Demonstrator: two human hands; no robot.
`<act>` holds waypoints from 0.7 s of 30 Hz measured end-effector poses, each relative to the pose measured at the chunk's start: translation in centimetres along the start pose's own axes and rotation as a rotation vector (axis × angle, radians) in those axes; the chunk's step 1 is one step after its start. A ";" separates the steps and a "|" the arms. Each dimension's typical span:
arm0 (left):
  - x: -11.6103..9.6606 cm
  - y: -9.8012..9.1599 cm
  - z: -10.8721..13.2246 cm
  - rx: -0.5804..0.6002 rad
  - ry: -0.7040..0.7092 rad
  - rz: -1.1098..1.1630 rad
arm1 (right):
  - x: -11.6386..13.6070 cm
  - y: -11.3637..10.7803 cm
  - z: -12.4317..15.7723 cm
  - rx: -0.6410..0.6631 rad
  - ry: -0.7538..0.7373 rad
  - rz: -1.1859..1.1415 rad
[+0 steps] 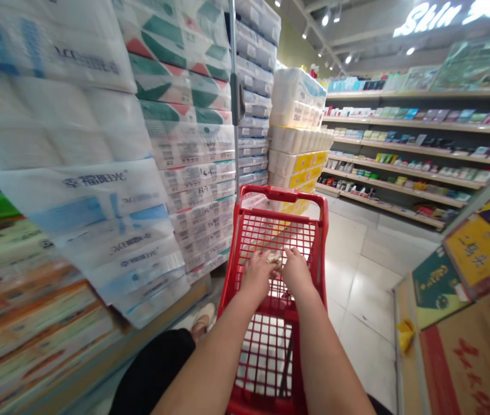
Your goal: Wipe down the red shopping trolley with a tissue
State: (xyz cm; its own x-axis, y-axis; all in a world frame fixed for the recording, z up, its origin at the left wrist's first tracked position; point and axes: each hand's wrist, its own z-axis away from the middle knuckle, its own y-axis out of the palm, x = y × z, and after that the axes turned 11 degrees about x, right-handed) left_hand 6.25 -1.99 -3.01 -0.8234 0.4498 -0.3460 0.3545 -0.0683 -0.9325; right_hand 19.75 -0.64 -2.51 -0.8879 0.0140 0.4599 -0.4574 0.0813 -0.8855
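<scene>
A red plastic shopping basket cart [323, 230] with grid walls stands directly in front of me. Both my arms reach down into it. My left hand [255, 272] has its fingers curled around a small pale, crumpled-looking thing [274, 259], too small and blurred to name. Just to the right of it, my right hand [297, 271] is closed, its fingers bent near the same pale thing. Whatever the right fingers grip is hidden from view. The cart's grid bottom shows below my wrists.
Tall stacks of wrapped tissue packs [119, 190] rise close on the left. More paper rolls [299, 138] are piled beyond the cart. Shelves of skincare goods [400, 121] line the back wall. Cardboard boxes [474, 346] stand at right beside the tiled floor [368, 271].
</scene>
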 end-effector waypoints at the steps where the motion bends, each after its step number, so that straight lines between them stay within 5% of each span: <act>1: 0.3 -0.3 -0.2 -0.039 -0.038 0.032 | 0.0 0.0 0.1 -0.005 0.007 0.013; 5: 0.6 -0.4 -0.6 -0.150 -0.134 0.095 | 0.2 -0.1 0.1 -0.017 0.027 0.042; 11: 0.0 0.8 0.1 0.090 0.000 -0.058 | -0.1 0.0 0.1 0.005 -0.031 0.001; 16: 1.5 -0.2 -0.5 -0.075 -0.228 -0.013 | 0.2 0.0 0.5 -0.036 0.005 0.066; 21: 1.2 0.8 -0.9 -0.071 0.050 0.059 | 0.5 -0.3 0.6 -0.016 -0.013 0.029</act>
State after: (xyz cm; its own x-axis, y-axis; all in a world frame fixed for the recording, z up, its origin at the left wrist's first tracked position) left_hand 5.96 -0.66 -4.11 -0.7776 0.4911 -0.3925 0.4336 -0.0330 -0.9005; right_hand 19.47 -1.27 -2.04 -0.9013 0.0038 0.4331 -0.4307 0.0972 -0.8972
